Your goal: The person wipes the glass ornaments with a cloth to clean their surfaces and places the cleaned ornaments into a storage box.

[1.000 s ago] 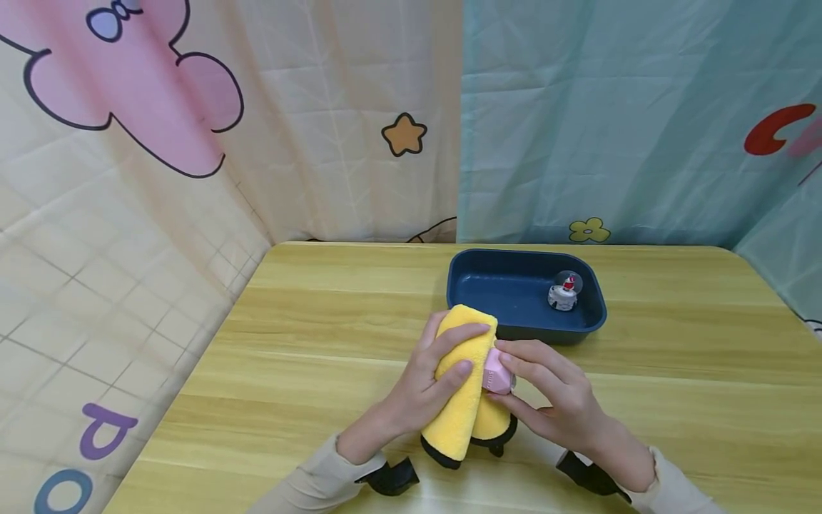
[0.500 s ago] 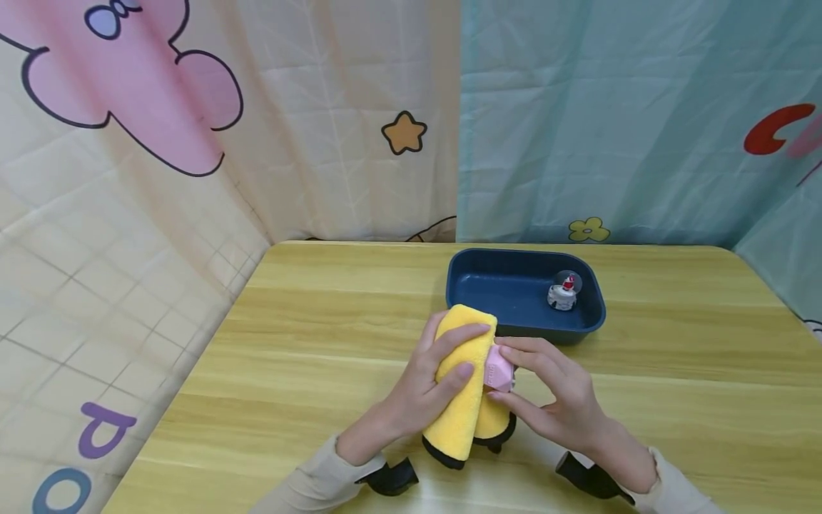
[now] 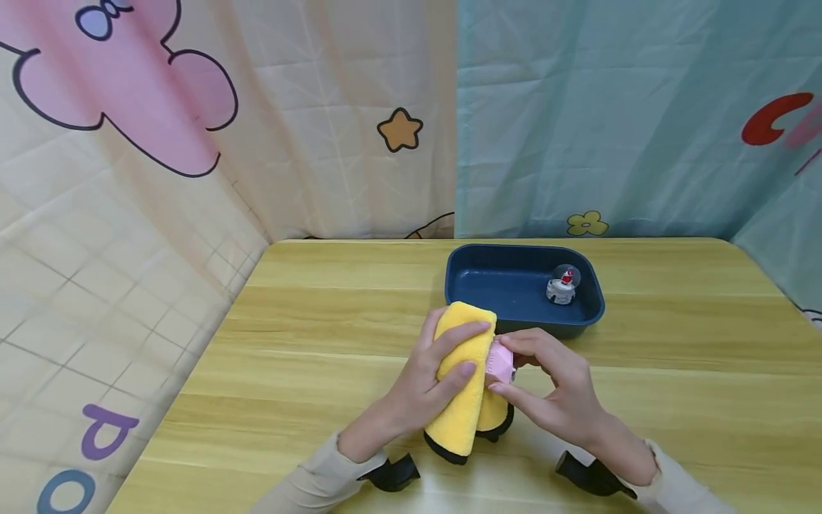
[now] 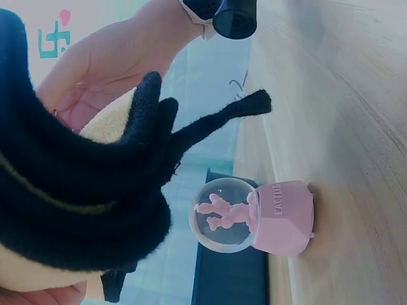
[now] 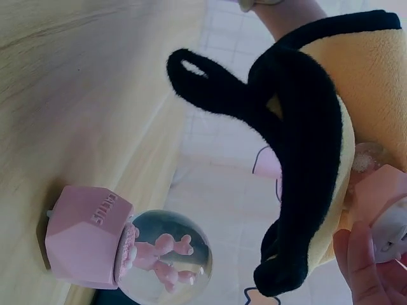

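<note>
**Cloth in one hand, pink globe in the other**

The left forearm reaches in from 7 o'clock, its hand (image 3: 417, 391) raised above the table; the right forearm comes from 4 o'clock, its hand (image 3: 566, 401) facing the first.

The left index finger and thumb lie spread across the yellow cloth (image 3: 467, 401), gripping it; the other fingers are mostly hidden. The right thumb and index finger pinch the held pink globe (image 3: 499, 363), at 3 o'clock of the cloth and touching it.

The cloth is plush, folded and edged in black. In the left wrist view, at its 3 o'clock, a second pink globe (image 4: 283, 218) stands upright on the wood-grain table (image 3: 321, 300), with a faceted base and clear dome. The held one's base is likewise faceted. At 1 o'clock of the cloth sits a rounded navy tray (image 3: 491, 285); toward its 3 o'clock stands a white-based globe (image 3: 561, 290).
</note>
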{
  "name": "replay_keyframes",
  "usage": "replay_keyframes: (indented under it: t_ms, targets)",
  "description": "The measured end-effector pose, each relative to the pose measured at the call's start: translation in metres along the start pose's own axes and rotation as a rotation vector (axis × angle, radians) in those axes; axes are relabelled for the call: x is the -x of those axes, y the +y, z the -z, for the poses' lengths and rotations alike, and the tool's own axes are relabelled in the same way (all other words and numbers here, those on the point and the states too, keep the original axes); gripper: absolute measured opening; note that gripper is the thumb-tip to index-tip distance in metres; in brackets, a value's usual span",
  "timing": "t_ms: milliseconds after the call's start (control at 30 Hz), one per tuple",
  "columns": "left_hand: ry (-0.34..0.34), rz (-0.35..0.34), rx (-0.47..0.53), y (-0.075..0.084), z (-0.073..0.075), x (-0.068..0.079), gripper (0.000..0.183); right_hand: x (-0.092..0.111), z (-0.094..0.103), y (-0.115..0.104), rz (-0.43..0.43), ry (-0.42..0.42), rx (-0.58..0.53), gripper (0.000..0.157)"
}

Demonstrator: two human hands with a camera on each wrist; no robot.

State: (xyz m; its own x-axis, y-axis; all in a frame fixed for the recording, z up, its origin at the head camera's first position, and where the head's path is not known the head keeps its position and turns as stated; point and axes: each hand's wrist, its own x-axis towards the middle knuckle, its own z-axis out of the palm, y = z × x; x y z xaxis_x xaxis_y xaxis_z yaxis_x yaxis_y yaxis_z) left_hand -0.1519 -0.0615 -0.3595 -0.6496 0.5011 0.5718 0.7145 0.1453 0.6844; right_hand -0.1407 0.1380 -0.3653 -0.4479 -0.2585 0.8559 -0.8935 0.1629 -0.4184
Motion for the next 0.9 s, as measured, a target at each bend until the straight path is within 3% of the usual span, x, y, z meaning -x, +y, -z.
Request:
replay_keyframes:
  t_ms: [233,600,900]
  targets:
    - [0.006,-0.021,-0.027,-0.002,-0.001,0.001,0.035,0.001,-0.001,-0.002,-0.079,-0.013,-0.051,0.042]
    - [0.012,-0.073,-0.070,-0.003,-0.001,0.002,0.038,0.000,0.002,-0.012,-0.314,-0.059,-0.101,0.043]
    - [0.009,-0.051,-0.067,-0.004,0.000,0.000,0.038,0.000,0.001,-0.010,-0.328,-0.067,-0.125,0.044]
